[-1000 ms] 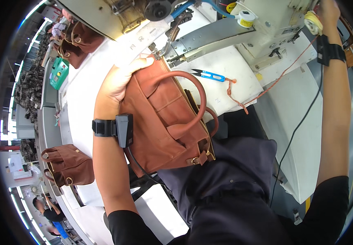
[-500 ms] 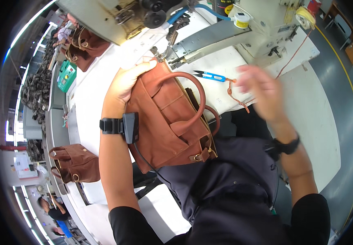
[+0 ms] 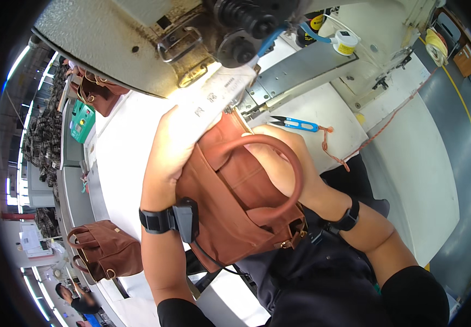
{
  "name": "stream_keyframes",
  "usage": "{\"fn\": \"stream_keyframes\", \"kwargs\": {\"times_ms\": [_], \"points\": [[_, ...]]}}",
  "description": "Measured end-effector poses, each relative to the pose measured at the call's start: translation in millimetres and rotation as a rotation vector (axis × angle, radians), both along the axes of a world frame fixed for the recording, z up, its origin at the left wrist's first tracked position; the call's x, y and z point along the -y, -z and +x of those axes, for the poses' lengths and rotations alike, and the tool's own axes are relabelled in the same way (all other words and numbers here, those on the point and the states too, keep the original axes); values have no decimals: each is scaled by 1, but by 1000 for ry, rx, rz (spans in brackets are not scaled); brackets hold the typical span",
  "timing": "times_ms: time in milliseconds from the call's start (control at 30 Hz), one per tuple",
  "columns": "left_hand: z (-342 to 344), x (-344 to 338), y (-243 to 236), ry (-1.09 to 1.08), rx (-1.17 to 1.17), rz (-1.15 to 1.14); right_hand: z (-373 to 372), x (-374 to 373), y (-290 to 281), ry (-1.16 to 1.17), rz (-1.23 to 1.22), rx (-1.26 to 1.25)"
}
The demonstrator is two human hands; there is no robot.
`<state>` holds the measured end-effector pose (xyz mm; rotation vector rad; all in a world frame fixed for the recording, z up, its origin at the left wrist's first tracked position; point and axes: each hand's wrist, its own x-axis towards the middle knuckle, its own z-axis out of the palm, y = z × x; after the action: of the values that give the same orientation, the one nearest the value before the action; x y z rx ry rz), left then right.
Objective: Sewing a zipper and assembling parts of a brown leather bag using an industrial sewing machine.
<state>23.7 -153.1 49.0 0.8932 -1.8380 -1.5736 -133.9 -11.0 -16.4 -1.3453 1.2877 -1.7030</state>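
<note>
A brown leather handbag (image 3: 230, 201) lies tilted across my lap, its top end under the sewing machine head (image 3: 137, 49). My left hand (image 3: 178, 139) grips the bag's far left edge close to the needle area; its fingers are partly washed out by bright light. Reaching through the rounded handle (image 3: 299, 180), my right hand (image 3: 279, 158) is closed on the bag's zippered edge (image 3: 241, 121). Some of its fingertips are hidden behind the leather. Blue thread snips (image 3: 298, 125), tied to an orange cord (image 3: 328, 150), rest on the machine bed right of the bag.
Another brown handbag (image 3: 107, 248) stands on the bench at left, with more brown bags (image 3: 96, 90) farther back. A green box (image 3: 83, 121) sits beside them. A small white container (image 3: 345, 42) stands on the machine arm. A person (image 3: 77, 300) is at work at far lower left.
My right hand has come left from the open space by the snips and now holds the bag through its handle. The view has shifted; my left hand stays on the bag.
</note>
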Motion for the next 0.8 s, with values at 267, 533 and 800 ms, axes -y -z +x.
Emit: {"fn": "stream_keyframes", "kwargs": {"times_ms": [267, 533, 800], "points": [[8, 3, -3, 24, 102, -44, 9, 2, -1, 35, 65, 112], [11, 8, 6, 18, 5, -35, 8, 3, 0, 46, 74, 142], [-3, 0, 3, -140, 30, 88, 6, 5, 8, -39, 77, 229]]}}
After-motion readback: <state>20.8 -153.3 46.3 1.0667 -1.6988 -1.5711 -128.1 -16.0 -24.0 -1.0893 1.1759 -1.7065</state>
